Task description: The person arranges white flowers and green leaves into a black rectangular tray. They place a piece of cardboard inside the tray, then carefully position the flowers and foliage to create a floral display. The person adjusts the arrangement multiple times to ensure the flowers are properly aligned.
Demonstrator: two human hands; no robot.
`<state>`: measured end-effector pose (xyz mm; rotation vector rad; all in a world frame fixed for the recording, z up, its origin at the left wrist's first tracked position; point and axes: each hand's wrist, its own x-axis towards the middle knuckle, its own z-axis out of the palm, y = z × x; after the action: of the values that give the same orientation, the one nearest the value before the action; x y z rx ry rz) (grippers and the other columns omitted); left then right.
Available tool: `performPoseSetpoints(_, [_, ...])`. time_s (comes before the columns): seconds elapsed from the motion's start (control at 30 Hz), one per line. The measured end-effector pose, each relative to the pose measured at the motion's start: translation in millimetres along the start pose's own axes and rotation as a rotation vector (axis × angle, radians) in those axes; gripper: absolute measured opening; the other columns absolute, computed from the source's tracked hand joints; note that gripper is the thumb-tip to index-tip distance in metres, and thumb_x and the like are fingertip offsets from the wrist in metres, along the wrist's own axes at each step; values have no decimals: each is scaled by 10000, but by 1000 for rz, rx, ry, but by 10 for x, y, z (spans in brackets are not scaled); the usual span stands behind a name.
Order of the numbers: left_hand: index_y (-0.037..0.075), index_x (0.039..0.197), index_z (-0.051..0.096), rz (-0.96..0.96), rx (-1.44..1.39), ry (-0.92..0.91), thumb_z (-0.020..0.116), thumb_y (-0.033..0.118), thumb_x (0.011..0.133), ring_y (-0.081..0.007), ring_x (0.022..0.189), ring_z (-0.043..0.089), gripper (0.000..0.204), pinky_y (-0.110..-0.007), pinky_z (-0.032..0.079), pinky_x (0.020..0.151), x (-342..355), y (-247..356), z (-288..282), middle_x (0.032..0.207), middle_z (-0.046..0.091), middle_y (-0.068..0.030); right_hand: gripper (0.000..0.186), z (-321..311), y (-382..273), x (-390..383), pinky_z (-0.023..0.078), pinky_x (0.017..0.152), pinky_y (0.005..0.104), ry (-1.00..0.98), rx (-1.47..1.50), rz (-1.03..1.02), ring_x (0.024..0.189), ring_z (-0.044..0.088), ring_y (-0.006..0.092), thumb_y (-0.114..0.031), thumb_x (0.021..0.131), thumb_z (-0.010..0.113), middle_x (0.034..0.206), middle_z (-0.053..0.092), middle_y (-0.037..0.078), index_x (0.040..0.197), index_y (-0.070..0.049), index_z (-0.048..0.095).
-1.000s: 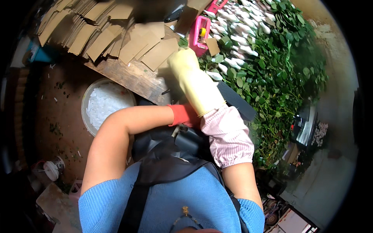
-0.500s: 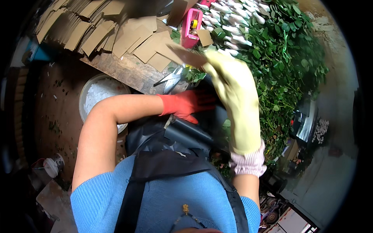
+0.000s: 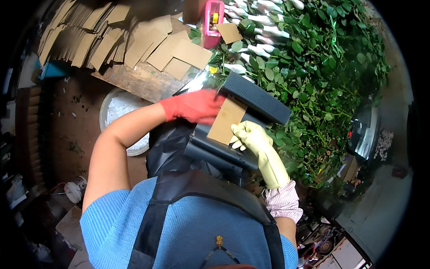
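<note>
A rectangular brown cardboard piece (image 3: 227, 120) lies slanted on a black trough-like stand (image 3: 209, 149) in front of my body. My right hand (image 3: 251, 136), in a pale yellow rubber glove, has its fingers curled at the card's lower right edge and pinches it. My left hand (image 3: 197, 106), in a red glove, reaches across to the card's upper left side; its fingertips are smeared by motion. Just beyond the card, a ribbed black bar (image 3: 256, 97) runs along the stand's far side.
Stacks of cardboard pieces (image 3: 89, 42) cover the wooden table (image 3: 130, 83) at the far left. A pink tape dispenser (image 3: 212, 24) stands at the back. Leafy green stems (image 3: 313, 98) with white-wrapped heads (image 3: 273, 31) fill the right. A bucket of white bits (image 3: 105, 112) stands left.
My right hand has come down and toward me, bringing the cardboard piece onto the black stand. My left hand has shifted slightly left and away from me, off the stand's middle.
</note>
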<state>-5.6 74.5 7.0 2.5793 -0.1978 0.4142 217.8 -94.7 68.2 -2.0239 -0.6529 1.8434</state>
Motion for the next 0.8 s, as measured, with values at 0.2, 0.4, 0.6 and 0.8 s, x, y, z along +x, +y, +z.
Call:
performPoseSetpoints(0.2, [50,1591,445,-940,-623,882,538,290,1097,-316,1346,577,557,-420,456,1123,-372,123,544,1496,575,-188,281,97,-22,33,522,546,218,34,-97,9,605,691,85,-321,1077,665,795,772,50,934,-80,653])
performPoseSetpoints(0.4, [30,1577,479,-886,-755,710,448,416,1148,-258,1500,440,578,-383,296,1259,-142,416,483,1611,509,-143,293,112,-117,-84,531,634,212,69,-182,44,651,693,56,-391,1060,654,826,788,-7,974,-115,707])
performPoseSetpoints(0.6, [41,1138,746,-353,-238,214,733,132,958,-342,986,710,202,-419,579,848,44,556,-215,1091,740,-133,320,62,-69,-134,586,646,289,66,-130,-33,699,739,122,-361,1072,612,843,795,53,1006,-71,729])
performPoseSetpoints(0.8, [51,1052,759,-186,-92,-36,781,135,881,-342,1045,717,191,-433,615,850,233,468,-6,1102,740,-126,365,-189,-370,-730,470,567,325,11,-407,-220,596,577,139,-398,1086,556,741,625,35,1002,-68,688])
